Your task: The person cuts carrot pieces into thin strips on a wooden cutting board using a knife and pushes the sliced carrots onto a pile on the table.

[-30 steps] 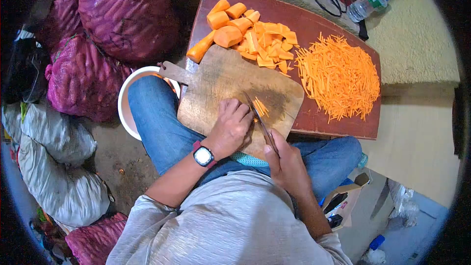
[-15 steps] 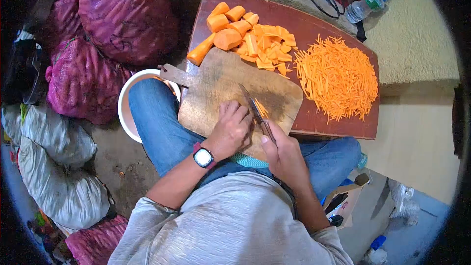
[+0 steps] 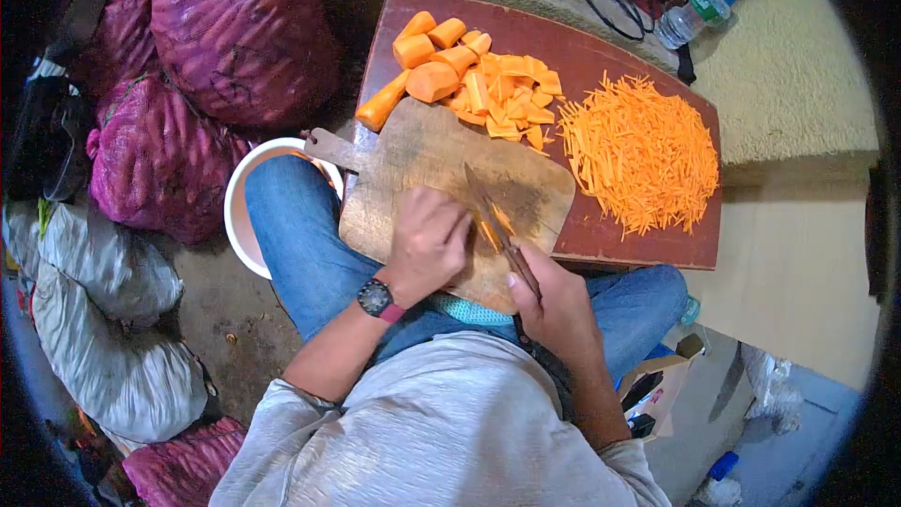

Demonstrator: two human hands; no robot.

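The wooden cutting board [image 3: 394, 169] lies across my lap and the near edge of the red-brown table. My right hand [image 3: 556, 302] is closed around the handle of a knife [image 3: 480, 195], whose blade points away from me over the board. Left of the blade, my left hand [image 3: 430, 239] rests on the board with its fingers curled together; whatever may be under them is hidden. Carrot strips [image 3: 491, 233] lie against the blade, just beyond the left fingertips. Chunks of peeled carrot [image 3: 432, 82] and flat carrot slices [image 3: 511, 94] sit behind the board.
A heap of carrot shreds [image 3: 643, 155] covers the right of the table [image 3: 591, 242]. By my left knee stands a white bucket [image 3: 236, 216]. Pink mesh sacks [image 3: 249, 38] and white sacks [image 3: 113, 347] fill the left side. A water bottle [image 3: 699, 9] lies at the upper right.
My left hand has drawn slightly left, away from the blade, and its wrist has turned. More carrot strips now show beside the knife, which stays in my right hand.
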